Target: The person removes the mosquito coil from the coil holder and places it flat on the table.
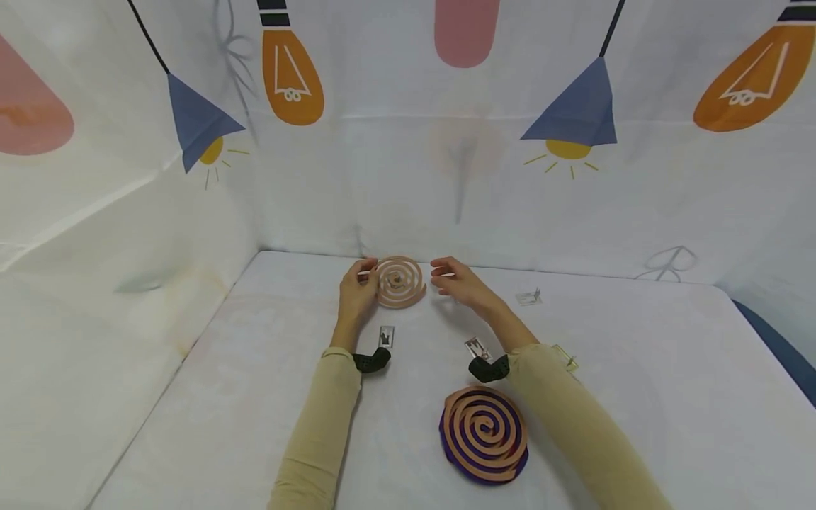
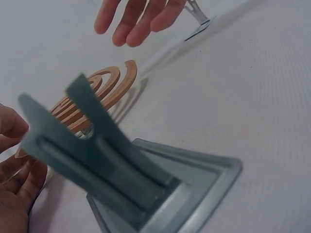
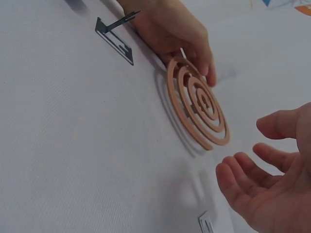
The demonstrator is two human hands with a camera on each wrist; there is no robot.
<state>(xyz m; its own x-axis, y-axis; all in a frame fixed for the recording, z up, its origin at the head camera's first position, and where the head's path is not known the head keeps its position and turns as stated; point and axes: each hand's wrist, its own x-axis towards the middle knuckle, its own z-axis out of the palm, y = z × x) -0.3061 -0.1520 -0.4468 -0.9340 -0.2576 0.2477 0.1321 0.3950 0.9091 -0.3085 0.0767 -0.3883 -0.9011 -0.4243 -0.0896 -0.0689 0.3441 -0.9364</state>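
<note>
A single brown mosquito coil is raised at a tilt above the far part of the white table. My left hand pinches its left edge between thumb and fingers. Beneath the coil's middle, a bit of metal shows in the left wrist view, mostly hidden. Across from it my right hand hovers beside the coil with loosely bent fingers, holding nothing and not touching it. Close to the left wrist, a metal coil stand has its forked tongue bent up. Another metal stand lies by the right wrist.
A stack of brown and purple coils lies near the front of the table. Further stands sit at the right: a silver one and a yellowish one partly behind the right sleeve. A printed cloth wall rises behind.
</note>
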